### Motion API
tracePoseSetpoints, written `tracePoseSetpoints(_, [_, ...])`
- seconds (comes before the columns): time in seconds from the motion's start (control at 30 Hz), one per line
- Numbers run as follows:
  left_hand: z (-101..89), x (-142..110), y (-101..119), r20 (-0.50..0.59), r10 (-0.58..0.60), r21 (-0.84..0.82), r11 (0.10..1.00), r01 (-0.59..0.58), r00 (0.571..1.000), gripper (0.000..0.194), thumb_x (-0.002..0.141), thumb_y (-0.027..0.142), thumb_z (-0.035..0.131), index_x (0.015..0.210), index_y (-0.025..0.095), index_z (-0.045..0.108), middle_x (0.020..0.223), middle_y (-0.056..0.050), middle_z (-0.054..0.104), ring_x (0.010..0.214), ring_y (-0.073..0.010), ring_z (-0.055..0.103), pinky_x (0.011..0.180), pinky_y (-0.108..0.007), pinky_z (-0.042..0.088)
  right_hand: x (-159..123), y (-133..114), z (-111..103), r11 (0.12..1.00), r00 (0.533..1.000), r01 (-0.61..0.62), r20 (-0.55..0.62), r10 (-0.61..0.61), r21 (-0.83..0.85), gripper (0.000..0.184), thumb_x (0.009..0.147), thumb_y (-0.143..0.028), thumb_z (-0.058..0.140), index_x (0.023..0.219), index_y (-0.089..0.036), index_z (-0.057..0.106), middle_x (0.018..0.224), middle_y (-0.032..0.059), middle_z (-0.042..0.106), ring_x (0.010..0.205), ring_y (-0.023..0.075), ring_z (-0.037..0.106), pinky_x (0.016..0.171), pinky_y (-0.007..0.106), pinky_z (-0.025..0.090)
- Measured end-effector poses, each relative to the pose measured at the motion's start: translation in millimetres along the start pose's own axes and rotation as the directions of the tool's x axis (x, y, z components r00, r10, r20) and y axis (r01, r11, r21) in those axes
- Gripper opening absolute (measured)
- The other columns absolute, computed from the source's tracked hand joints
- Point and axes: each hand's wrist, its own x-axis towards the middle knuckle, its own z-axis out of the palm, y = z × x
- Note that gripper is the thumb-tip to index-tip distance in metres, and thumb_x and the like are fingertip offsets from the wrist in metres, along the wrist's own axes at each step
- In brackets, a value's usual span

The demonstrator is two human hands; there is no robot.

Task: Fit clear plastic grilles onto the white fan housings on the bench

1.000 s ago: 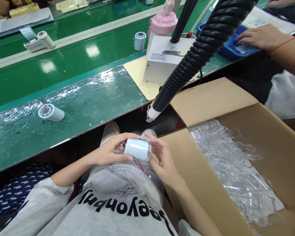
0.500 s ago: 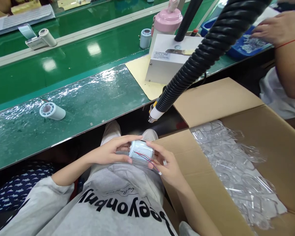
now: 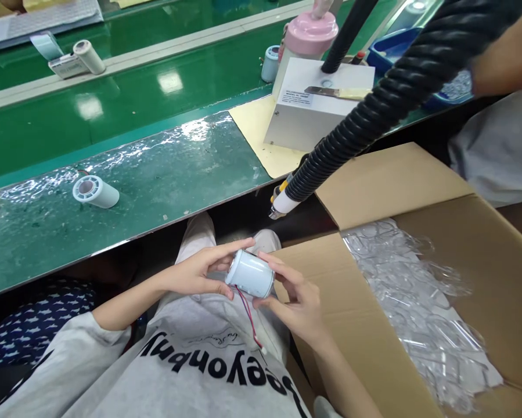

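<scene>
The pale blue, glossy plastic cylinder is held in the air over the wearer's lap, between the left hand and the right hand. Its long axis runs mostly left to right, the right end slightly closer to the wearer's body than the left. The rimmed end points toward the left palm and the other end toward the right hand. From its near side, by the rimmed end, thin red and dark wires hang toward the shirt, ending in a small white connector.

The left hand is partly closed, fingers over the far side and thumb at the near side of the rimmed end. The right hand is partly curled around the opposite end, its fingertips above and its thumb below.

On the green worktop, a second pale blue cylinder lies on its side, its slotted round face turned left and toward the wearer. Beyond the hands, a black ribbed hose slants down to a white nozzle, apart from both hands. To the right, an open brown cardboard box holds a heap of clear plastic pieces. A white slope-sided metal unit stands on a cream sheet.
</scene>
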Motion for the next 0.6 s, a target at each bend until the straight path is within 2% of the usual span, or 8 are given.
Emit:
tracePoseSetpoints(0.07, [1.8,-0.5,3.1,-0.003,0.029,-0.047,0.998,-0.030,1.000,0.092,0.080,0.016,0.081,0.155,0.042,0.035,0.161,-0.010,0.041,0.136,-0.0277,0.056,0.112,-0.042,0.049,3.3,-5.6,0.1,0.996,0.997,0.080,-0.006,-0.080,-0.027,0.063,0.084,-0.010,0.077,0.137,-0.036,0.056,0.139,0.0049,0.065,0.126,0.0258,0.064,0.103,0.045,0.058])
tracePoseSetpoints(0.2, [3.0,-2.9,7.8,-0.014,0.087,-0.032,0.996,-0.087,0.996,0.089,0.077,0.013,0.082,0.150,0.044,0.042,0.156,-0.008,0.048,0.138,-0.0256,0.054,0.111,-0.038,0.050,9.7,-14.0,-1.4,0.972,0.976,0.219,0.036,-0.217,-0.084,0.063,0.085,0.001,0.067,0.137,-0.034,0.054,0.135,0.0064,0.068,0.123,0.0246,0.066,0.100,0.046,0.060])
tracePoseSetpoints(0.33, [1.8,-5.6,9.7,-0.020,0.090,0.037,0.995,-0.089,0.996,0.087,0.074,0.018,0.086,0.148,0.042,0.046,0.150,-0.009,0.052,0.139,-0.0273,0.051,0.111,-0.040,0.049,12.5,-15.8,-2.9,0.953,0.960,0.275,0.080,-0.267,-0.130,0.062,0.086,0.000,0.064,0.136,-0.035,0.053,0.130,0.0067,0.071,0.120,0.0272,0.068,0.093,0.049,0.063])
tracePoseSetpoints(0.43, [4.0,-5.8,7.6,-0.019,0.101,0.093,0.991,-0.099,0.995,0.084,0.074,0.025,0.086,0.147,0.039,0.047,0.148,-0.010,0.053,0.137,-0.0284,0.052,0.109,-0.041,0.050,13.4,-15.2,-0.9,0.947,0.954,0.294,0.093,-0.284,-0.129,0.062,0.087,0.000,0.063,0.137,-0.035,0.053,0.129,0.0070,0.071,0.120,0.0264,0.068,0.094,0.048,0.062])
tracePoseSetpoints(0.5, [7.1,-4.7,6.0,-0.026,0.082,0.130,0.988,-0.078,0.996,0.077,0.075,0.031,0.086,0.144,0.033,0.051,0.143,-0.011,0.056,0.132,-0.0287,0.056,0.105,-0.040,0.052,13.1,-15.5,1.2,0.957,0.962,0.263,0.113,-0.249,-0.122,0.059,0.088,-0.005,0.067,0.137,-0.034,0.052,0.133,0.0083,0.069,0.122,0.0260,0.066,0.098,0.047,0.060])
tracePoseSetpoints(0.6, [1.7,-2.9,14.8,-0.100,-0.029,0.226,0.973,0.051,0.995,0.060,0.078,0.042,0.080,0.131,0.023,0.058,0.125,-0.011,0.065,0.110,-0.0249,0.066,0.091,-0.034,0.057,10.2,-13.9,-2.5,0.984,0.987,0.095,0.141,-0.073,-0.154,0.056,0.088,-0.028,0.076,0.138,-0.029,0.051,0.144,0.0137,0.059,0.129,0.0291,0.061,0.101,0.047,0.058])
